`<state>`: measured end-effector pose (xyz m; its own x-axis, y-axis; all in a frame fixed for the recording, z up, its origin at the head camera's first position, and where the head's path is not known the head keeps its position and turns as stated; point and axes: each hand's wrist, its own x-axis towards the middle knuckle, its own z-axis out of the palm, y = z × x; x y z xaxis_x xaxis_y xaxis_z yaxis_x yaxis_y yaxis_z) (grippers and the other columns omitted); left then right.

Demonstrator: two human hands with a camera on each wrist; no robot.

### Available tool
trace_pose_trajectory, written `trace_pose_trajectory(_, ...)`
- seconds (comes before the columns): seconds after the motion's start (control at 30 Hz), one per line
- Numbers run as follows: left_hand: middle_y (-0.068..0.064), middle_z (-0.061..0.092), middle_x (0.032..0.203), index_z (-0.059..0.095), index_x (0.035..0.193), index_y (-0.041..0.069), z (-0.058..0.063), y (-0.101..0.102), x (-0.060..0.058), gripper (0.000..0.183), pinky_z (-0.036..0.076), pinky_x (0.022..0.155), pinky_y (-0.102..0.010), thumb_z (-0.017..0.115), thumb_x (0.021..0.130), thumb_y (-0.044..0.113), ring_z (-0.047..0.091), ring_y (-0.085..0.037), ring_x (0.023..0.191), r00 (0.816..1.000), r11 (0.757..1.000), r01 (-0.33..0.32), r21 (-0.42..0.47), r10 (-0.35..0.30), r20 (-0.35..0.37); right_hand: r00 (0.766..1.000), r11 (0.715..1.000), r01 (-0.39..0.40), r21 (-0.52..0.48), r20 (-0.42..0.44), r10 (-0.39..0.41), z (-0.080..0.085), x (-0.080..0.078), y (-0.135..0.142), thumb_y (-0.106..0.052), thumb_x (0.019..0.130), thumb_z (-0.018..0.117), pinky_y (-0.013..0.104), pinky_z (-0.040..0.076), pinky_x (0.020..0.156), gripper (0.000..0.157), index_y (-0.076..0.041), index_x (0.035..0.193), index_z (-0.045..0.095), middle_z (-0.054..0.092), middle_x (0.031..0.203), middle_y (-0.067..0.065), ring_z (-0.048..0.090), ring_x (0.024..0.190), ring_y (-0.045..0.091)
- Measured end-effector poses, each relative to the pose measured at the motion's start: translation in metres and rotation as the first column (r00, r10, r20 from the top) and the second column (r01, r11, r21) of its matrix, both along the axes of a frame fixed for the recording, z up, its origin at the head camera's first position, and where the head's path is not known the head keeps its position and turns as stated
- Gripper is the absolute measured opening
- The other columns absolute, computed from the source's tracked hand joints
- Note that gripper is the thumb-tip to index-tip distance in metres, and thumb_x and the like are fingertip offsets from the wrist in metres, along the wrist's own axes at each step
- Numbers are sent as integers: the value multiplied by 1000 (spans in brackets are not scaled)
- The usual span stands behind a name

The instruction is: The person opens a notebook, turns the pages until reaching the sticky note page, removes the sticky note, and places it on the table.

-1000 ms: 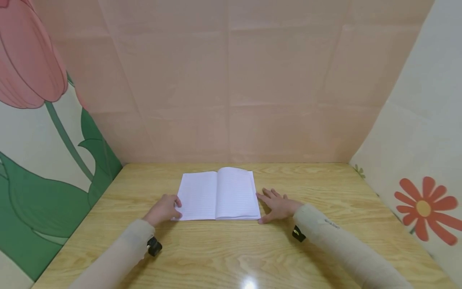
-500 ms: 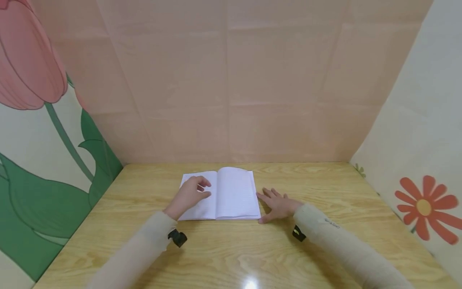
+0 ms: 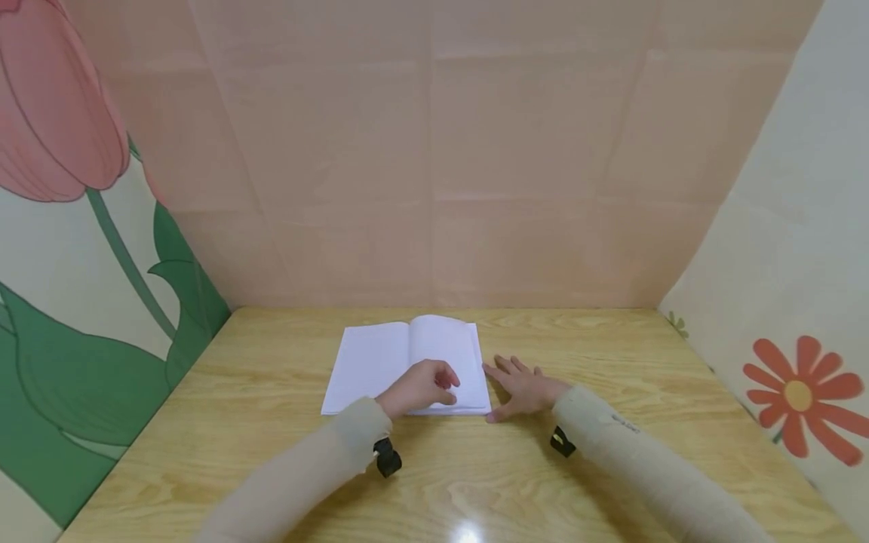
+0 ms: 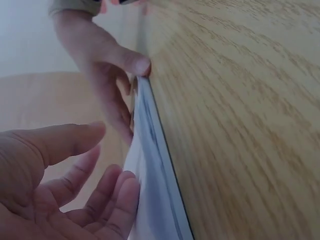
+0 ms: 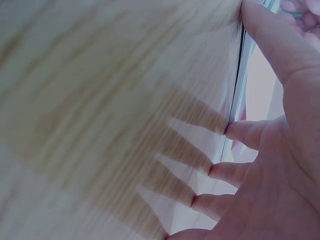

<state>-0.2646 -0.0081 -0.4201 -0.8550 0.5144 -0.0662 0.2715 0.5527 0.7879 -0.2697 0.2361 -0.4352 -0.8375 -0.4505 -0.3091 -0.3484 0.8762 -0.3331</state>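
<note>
A notebook with white ruled pages lies spread on the wooden table, its right-hand pages bulging a little. My left hand is over the lower part of the right page, fingers loosely bent and thumb apart from them; nothing is between them. In the left wrist view, the fingertips of that hand are close to the pages; contact is unclear. My right hand rests at the notebook's right edge with fingers spread. In the right wrist view its fingertips touch the tabletop beside the edge.
The wood-grain table runs back to a pink-beige creased backdrop. Side panels carry a painted tulip on the left and a red flower on the right. A small black device is on the left wrist.
My left hand has moved right, from the notebook's left edge across the left page to over the right page. The right hand stays in place.
</note>
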Motion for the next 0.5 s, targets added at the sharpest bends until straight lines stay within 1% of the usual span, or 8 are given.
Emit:
trace_pose_trajectory(0.1,0,61,82,67,94,6,-3,3,-2,19,45,71,-26,78,78,7,53,-13,77,1000,999,-2,-48,3,15,1000,1000,-7,-9,-7,7,1,1,-1,-59,80,69,78,8,102,101,-10,154,21,8,159,25,5,143,52)
trace_pose_trajectory(0.33,3,56,74,66,88,8,-8,9,-6,23,42,67,-24,83,72,8,50,-10,70,999,986,11,-165,-18,-42,1000,1000,-12,-18,-9,12,5,3,-2,-56,80,71,79,9,102,100,-8,153,22,10,158,27,7,142,53)
trace_pose_trajectory(0.5,3,54,74,66,87,8,-9,13,-8,23,41,65,-24,84,72,11,49,-11,68,999,978,5,-207,-16,-52,1000,1000,-9,-20,-5,9,6,4,-3,-55,80,71,79,8,101,100,-7,153,22,10,158,27,7,142,54)
